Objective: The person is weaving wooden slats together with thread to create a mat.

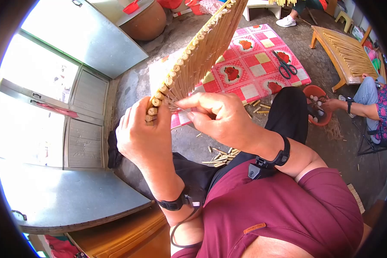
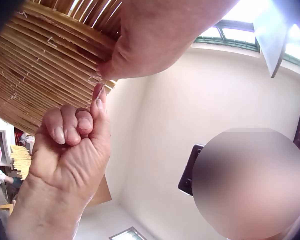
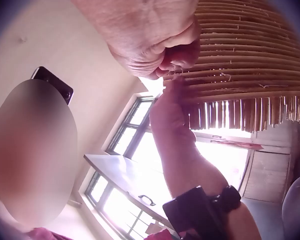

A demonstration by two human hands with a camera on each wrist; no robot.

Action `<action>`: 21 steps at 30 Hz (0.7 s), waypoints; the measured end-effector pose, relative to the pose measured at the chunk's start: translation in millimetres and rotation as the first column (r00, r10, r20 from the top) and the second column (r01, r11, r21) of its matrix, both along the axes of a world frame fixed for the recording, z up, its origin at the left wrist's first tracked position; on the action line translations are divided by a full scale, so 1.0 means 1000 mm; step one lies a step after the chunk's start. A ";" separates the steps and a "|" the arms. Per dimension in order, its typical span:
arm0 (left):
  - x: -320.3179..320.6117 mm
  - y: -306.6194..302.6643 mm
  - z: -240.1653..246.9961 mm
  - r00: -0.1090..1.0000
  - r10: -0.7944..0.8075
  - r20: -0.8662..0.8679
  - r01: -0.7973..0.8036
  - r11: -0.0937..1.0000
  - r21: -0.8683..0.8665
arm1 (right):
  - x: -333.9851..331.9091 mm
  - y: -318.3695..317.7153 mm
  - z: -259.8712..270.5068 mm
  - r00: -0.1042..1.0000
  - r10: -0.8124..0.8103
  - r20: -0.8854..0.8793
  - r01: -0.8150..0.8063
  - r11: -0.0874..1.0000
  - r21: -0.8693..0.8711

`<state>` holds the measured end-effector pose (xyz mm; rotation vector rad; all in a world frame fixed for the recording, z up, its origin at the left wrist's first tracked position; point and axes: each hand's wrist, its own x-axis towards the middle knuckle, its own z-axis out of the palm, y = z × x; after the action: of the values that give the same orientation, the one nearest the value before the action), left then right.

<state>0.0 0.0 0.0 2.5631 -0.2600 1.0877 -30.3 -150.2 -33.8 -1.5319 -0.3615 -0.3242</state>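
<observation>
A mat of slender straw-coloured sticks tied with thread (image 1: 202,56) stands on edge before me, its cut stick ends in a row. At its near end my left hand (image 1: 144,131) grips the last few sticks, thumb on one side and fingers on the other. Close beside it, my right hand (image 1: 223,118) pinches a thin thread (image 2: 100,90) between thumb and forefinger. In the left wrist view the right hand's other fingers (image 2: 70,125) are curled toward the palm. The right wrist view shows both hands meeting at the mat's edge (image 3: 230,82).
A red-and-white patterned cloth (image 1: 253,64) lies beyond the mat, with black scissors (image 1: 286,68) on it. Short cut stick pieces (image 1: 223,157) litter the floor. At right are a red basin (image 1: 317,105), another person's arm (image 1: 363,109) and a wooden bench (image 1: 331,47). Grey cabinets (image 1: 88,94) stand left.
</observation>
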 end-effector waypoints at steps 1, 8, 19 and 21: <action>-0.001 0.000 -0.003 0.998 -0.017 0.060 0.015 0.999 0.036 | -0.003 -0.002 -0.001 1.000 0.019 -0.011 -0.019 0.999 0.029; -0.018 -0.008 -0.014 0.990 -0.051 0.130 0.033 0.990 0.140 | -0.016 -0.015 -0.013 0.995 0.039 -0.091 -0.037 0.999 0.031; -0.026 -0.015 -0.019 0.989 -0.071 0.126 0.052 0.988 0.146 | -0.020 -0.018 -0.019 0.990 0.077 -0.123 -0.061 0.990 0.126; -0.025 -0.015 -0.021 0.988 -0.079 0.134 0.061 0.988 0.139 | -0.020 -0.019 -0.022 0.996 0.051 -0.071 -0.046 0.996 0.075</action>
<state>-25.2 -14.5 -20.6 2.5752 -0.4704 1.2637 -50.5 -169.4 -55.5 -1.4566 -0.3258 -0.2403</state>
